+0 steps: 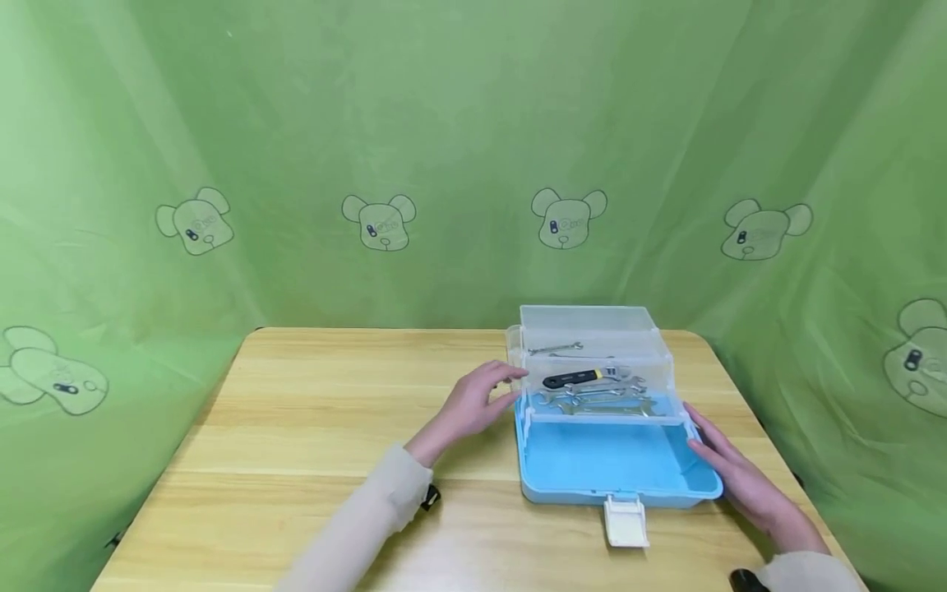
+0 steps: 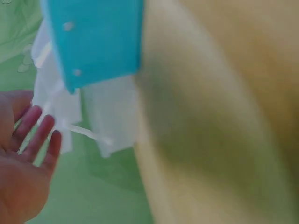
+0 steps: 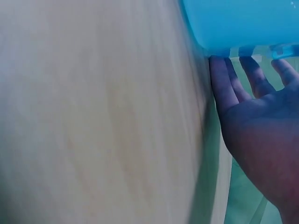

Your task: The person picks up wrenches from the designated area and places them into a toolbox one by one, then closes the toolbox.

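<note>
A blue toolbox (image 1: pixel 599 460) stands open on the table, its white latch (image 1: pixel 625 523) hanging at the front. Clear trays (image 1: pixel 636 348) are fanned out toward the back over its empty blue bottom. In the lower tray lie an adjustable wrench (image 1: pixel 570 380) with a black handle and several silver wrenches (image 1: pixel 610 409); a small wrench (image 1: pixel 556 349) is in the tray behind. My left hand (image 1: pixel 473 403) is at the box's left side, fingers loosely bent with fingertips right by the trays. Against the right wall rest the fingers of my right hand (image 1: pixel 743 485), nearly straight.
The wooden table (image 1: pixel 333 411) extends to the left of the box. Green curtains (image 1: pixel 459 123) with printed bear heads hang behind the table and along both sides. The table's right edge runs close beside my right hand.
</note>
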Motion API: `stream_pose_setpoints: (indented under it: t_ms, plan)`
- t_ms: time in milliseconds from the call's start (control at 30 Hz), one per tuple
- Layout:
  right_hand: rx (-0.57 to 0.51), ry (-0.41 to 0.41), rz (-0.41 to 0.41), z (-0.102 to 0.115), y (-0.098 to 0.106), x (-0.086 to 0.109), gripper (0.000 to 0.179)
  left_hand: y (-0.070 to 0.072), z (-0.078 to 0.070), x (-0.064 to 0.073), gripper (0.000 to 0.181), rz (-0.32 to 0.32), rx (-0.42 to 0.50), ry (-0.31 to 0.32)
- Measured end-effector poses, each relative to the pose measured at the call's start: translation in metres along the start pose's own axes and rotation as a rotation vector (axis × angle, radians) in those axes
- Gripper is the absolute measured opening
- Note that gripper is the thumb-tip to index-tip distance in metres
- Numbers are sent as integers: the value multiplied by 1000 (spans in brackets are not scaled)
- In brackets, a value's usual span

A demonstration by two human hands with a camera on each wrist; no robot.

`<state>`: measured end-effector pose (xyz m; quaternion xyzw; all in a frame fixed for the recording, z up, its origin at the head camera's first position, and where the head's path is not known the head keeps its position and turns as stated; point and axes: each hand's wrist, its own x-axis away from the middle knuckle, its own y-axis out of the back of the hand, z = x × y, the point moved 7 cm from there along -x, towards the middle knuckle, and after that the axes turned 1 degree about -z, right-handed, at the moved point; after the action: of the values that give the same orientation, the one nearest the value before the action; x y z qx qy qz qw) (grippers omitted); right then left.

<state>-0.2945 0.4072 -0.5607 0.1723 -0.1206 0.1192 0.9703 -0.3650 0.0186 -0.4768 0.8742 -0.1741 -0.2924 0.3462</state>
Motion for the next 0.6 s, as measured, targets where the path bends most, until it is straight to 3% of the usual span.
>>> stream_pose_setpoints:
  t_ms: [100,233,433,600]
  plan:
    - [22,-14,3,0,1,2,73,-5,17,13,42,58,70,100]
    - [50,-4,29,4,8,1,69,-9,37,17,45,99,193,206]
    - [140,115,45,19,36,-14,64,-6,62,4,44,61,403,359]
    - [-2,202,75,34,56,-40,64,-9,77,-12,48,29,595,457]
